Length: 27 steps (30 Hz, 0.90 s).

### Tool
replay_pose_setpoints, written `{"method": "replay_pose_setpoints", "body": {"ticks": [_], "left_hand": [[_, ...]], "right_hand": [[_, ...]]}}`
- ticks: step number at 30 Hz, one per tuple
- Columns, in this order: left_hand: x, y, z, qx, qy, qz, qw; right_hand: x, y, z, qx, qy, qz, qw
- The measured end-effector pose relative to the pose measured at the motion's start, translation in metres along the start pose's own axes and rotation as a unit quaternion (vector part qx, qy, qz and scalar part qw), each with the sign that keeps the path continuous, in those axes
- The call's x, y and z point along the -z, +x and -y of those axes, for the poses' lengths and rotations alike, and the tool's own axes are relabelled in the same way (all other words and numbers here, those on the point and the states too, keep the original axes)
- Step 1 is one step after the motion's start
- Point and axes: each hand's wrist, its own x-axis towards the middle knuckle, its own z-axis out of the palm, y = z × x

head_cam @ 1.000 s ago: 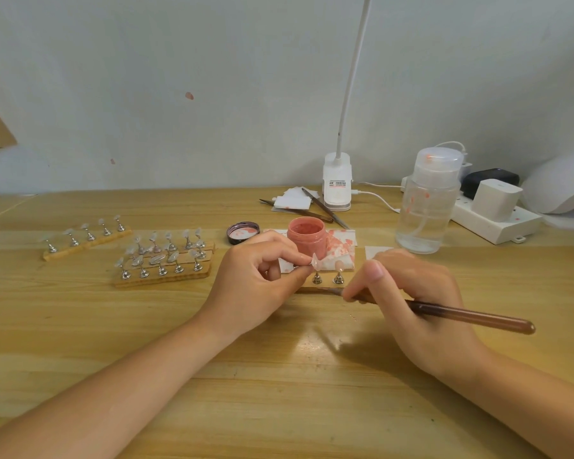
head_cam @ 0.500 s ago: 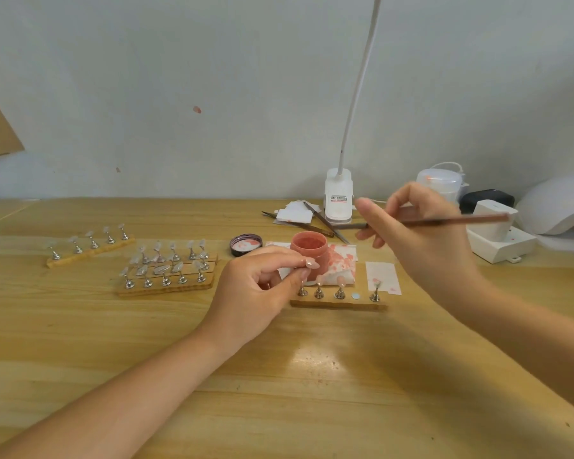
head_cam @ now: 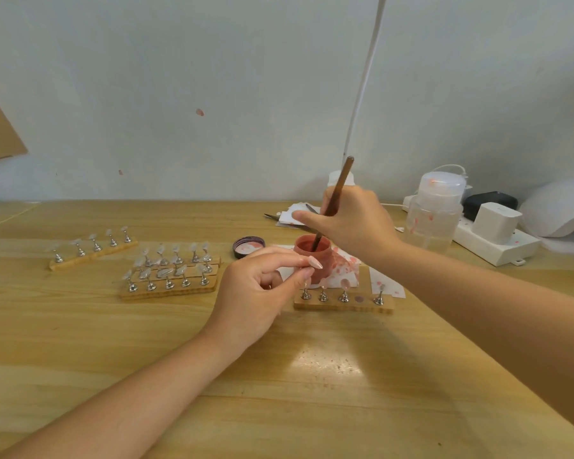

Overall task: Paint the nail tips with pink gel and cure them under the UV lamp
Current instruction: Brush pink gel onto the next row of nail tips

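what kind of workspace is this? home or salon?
Likely a home or small-workshop nail-art desk; cannot tell for sure. Cues: nail tips on wooden stand strips, an open pink gel jar with a brush in it, and a white UV lamp.

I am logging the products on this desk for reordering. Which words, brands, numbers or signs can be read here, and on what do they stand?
No text can be read anywhere in this picture.
White clamp base of the desk lamp: mostly hidden behind the right hand, no label visible.
Clear plastic pump bottle: only pink smears, no print.
White power adapter: faint mark, too blurred to read.
Pink gel jar: no label visible.
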Motion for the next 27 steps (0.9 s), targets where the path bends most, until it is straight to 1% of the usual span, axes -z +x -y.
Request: {"method": "replay_pose_setpoints", "body": {"ticks": [3,5,10,13,17,22,27], "left_hand": [[0.0,0.0,0.0,0.007,-0.003,-0.004,1.0],[0.0,-0.001,-0.001,0.005,-0.002,-0.003,1.0],[0.0,-0.001,-0.003,0.021,-0.011,-0.004,1.0],[0.0,-0.001,-0.003,0.041,-0.013,-0.008,0.999],[0.0,-0.001,-0.004,0.044,-0.006,-0.004,0.999],[0.0,-0.001,-0.005,0.037,0.001,0.006,0.999],[0.001,-0.001,-0.003,0.029,0.007,0.016,0.999]], "right_hand": [[-0.005,-0.003,0.0,0.01,-0.039,0.023,0.999],[-0.004,-0.003,0.001,0.015,-0.039,0.022,0.999],[0.012,0.001,-0.001,-0.001,0.052,-0.056,0.997],[0.019,-0.002,-0.006,-0.032,0.069,-0.07,0.995],[0.023,-0.005,-0.01,-0.068,0.094,-0.081,0.99],[0.028,-0.006,-0.013,-0.069,0.113,-0.093,0.987],[0.036,-0.008,-0.016,-0.059,0.116,-0.138,0.982]]}}
